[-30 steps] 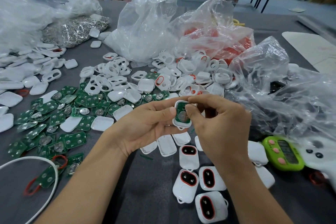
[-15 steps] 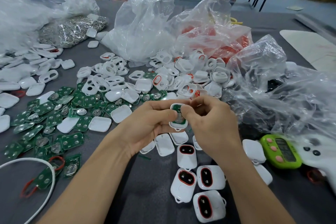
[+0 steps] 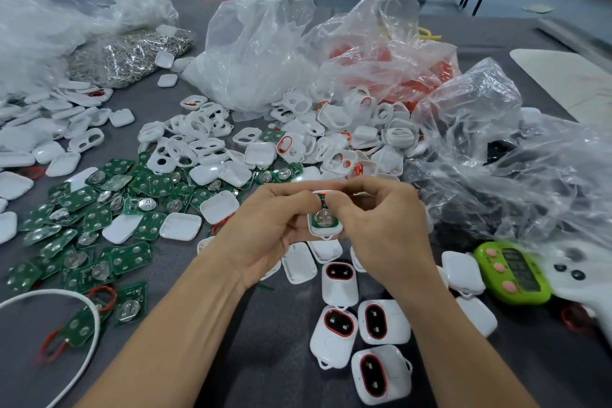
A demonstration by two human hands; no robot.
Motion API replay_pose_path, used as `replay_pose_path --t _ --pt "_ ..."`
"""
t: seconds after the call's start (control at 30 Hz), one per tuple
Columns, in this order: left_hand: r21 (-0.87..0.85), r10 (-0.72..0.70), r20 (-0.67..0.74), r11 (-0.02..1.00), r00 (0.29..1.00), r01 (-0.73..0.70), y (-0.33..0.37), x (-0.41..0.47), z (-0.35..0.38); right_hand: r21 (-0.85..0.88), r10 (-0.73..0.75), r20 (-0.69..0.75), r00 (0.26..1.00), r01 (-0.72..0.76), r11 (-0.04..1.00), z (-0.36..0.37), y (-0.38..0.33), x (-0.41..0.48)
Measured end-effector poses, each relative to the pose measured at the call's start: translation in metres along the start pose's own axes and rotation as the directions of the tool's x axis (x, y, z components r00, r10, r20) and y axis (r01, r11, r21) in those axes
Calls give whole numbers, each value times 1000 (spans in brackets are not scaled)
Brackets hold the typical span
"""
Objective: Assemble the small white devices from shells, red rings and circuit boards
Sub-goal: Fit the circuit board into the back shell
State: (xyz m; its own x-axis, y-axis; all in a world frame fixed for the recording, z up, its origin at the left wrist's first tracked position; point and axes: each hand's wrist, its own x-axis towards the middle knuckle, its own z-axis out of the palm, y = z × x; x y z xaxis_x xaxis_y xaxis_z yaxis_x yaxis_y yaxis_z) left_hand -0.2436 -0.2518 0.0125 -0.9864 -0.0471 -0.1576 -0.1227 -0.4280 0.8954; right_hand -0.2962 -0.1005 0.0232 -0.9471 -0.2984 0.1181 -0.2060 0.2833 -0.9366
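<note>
I'm pinching the small white plastic shell [image 3: 324, 223] with its green circuit board between my left hand [image 3: 265, 228] and right hand [image 3: 381, 225], thumbs pressing on top.

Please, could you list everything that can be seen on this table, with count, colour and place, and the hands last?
held shell: one, white, green board inside, between both hands
devices: four, white with red rings, front centre
shells: many, white, centre and left
boards: many, green, left
rings: many, red, inside rear bag
bags: several, clear, rear and right
metal parts: heap, silver, rear left
timer: one, green, right
cord: one, white, front left
table: one, grey, under everything
left hand: one, pinches held shell
right hand: one, pinches held shell
</note>
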Motion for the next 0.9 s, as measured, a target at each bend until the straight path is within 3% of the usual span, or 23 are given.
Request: replay_pose_path --t 0.17,0.47,0.6,0.67,0.9 --pt "32 47 -107 999 993 -44 -5 3 10 -19 -2 10 1000 2 1000 1 1 1" --pt "-9 46 -112 999 993 -48 -4 2 8 4 18 7 1000 -18 1000 5 3 2" --pt "-5 17 -168 1000 986 -18 -3 4 8 163 72 184 980 -103 981 -2 0 3" --pt "4 16 -171 1000 985 -16 -3 3 7 142 63 225 972 -97 985 -3 -1 2" --pt "9 43 -100 999 994 -42 -7 1 9 184 127 143 981 -153 971 0 -2 3"
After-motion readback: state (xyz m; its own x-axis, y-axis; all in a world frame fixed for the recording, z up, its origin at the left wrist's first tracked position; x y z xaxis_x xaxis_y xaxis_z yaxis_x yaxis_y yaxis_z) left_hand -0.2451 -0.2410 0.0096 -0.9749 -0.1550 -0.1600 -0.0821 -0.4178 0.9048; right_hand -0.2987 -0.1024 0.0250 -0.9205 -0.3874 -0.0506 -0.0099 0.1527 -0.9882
